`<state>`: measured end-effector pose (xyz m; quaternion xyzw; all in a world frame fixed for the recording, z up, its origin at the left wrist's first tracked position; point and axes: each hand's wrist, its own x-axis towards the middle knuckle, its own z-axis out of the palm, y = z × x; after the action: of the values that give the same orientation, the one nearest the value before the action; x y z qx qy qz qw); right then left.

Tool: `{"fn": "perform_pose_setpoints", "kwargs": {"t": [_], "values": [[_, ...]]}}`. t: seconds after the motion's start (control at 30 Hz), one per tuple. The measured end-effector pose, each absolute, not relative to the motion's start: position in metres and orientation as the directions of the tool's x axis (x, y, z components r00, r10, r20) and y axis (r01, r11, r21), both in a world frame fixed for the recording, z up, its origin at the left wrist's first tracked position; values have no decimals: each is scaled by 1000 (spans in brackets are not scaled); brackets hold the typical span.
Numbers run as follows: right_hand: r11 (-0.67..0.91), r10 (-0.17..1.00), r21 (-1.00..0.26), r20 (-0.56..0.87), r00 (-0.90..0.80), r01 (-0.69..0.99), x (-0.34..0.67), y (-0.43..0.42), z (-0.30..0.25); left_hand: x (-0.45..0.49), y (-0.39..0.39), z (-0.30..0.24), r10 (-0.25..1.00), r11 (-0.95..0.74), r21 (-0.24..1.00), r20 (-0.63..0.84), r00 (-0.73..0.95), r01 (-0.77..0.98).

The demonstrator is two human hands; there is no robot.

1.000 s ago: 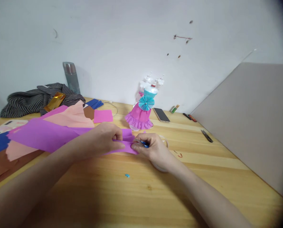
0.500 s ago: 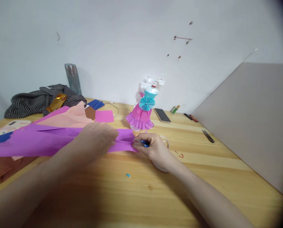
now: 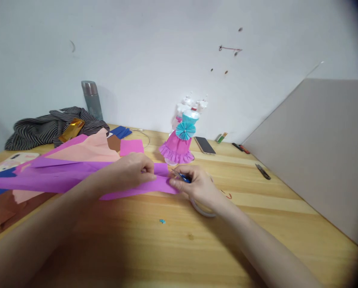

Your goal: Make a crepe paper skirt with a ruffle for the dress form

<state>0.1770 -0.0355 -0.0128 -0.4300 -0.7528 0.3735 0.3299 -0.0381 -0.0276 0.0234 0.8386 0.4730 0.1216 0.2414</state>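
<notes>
**Both hands on a purple sheet at mid-desk**

At ten o'clock from the hands, a striped cloth (image 3: 43, 127) lies bunched at the back of the desk (image 3: 173, 248), with a grey flask (image 3: 90, 99) upright behind it against the wall. A long purple paper (image 3: 55, 179) stretches from the far left edge towards the centre, lying over a peach sheet (image 3: 90, 149). The left hand (image 3: 130, 173) is closed in a narrow pinch on this purple paper near its right end. Just beside it at three o'clock, the right hand (image 3: 195, 186) is curled around small blue-handled scissors (image 3: 183, 178), its fingertips touching the paper's end; a tape roll (image 3: 203, 210) shows under its wrist. At six o'clock from the hands a tiny blue scrap (image 3: 161, 221) sits on the bare wood. At twelve o'clock stands a paper-dress doll (image 3: 181, 141), pink skirt and blue fan, with a phone (image 3: 205, 145) lying just to its right. Further out at two o'clock, black snips (image 3: 263, 171) rest near a leaning grey board (image 3: 317, 156).
</notes>
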Motion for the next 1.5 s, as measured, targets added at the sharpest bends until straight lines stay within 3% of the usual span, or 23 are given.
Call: {"fn": "perform_pose_setpoints", "kwargs": {"t": [0.27,0.43,0.53,0.63,0.93,1.5], "values": [[482,842,-829,348,-411,284,207,-21,2,-45,-19,26,866,-376,532,-88,492,758],[716,695,-519,469,-545,466,207,-16,-4,-46,-23,34,841,-379,563,-123,528,735],[806,590,-342,515,-622,482,210,-13,-3,-47,-26,38,828,-379,570,-143,542,729],[842,534,-246,505,-679,480,216,-10,0,-48,-30,41,831,-395,545,-131,541,740],[899,428,-168,535,-729,405,220,-11,-2,-46,-36,42,819,-433,540,-98,565,722],[898,416,-133,564,-713,419,217,-17,2,-45,-41,46,823,-430,540,-95,559,724]]}}
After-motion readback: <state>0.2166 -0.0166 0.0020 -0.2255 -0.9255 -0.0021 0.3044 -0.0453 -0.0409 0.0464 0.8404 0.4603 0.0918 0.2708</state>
